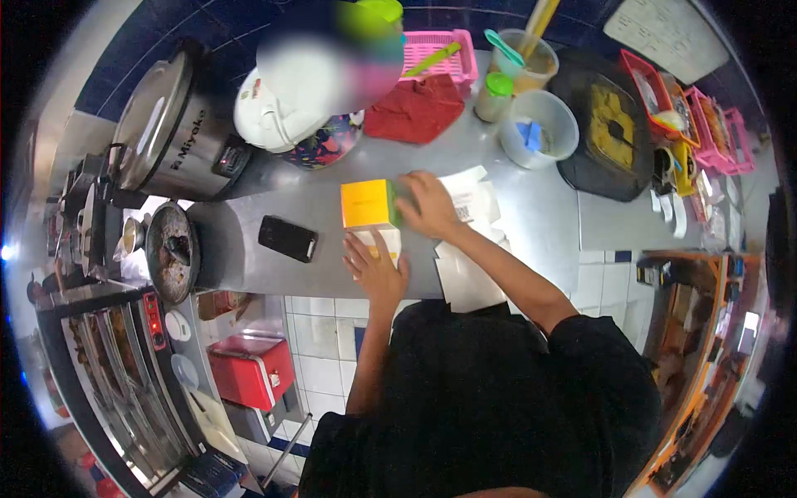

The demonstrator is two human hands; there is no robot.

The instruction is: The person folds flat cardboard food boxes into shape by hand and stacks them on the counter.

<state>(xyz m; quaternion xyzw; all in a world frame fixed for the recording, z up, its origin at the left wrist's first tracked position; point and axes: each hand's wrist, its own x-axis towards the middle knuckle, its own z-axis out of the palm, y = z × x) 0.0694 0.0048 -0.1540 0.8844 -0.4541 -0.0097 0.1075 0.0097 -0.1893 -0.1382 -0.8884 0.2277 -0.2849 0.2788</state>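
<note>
A small yellow, white and green cardboard box stands on the steel counter in front of me. My left hand lies against the near white side of the box, fingers stretched out and spread. At the box's green right side, my right hand touches or nearly touches it with fingers apart. Partly under my right hand and forearm are flat white cardboard pieces, one with a printed square code. Left of the box rests a black phone.
A steel Miyako cooker and a dark round pan stand to the left. Behind are a white appliance, a red cloth, a clear tub and a black tray of yellow food. A red cooler box sits below.
</note>
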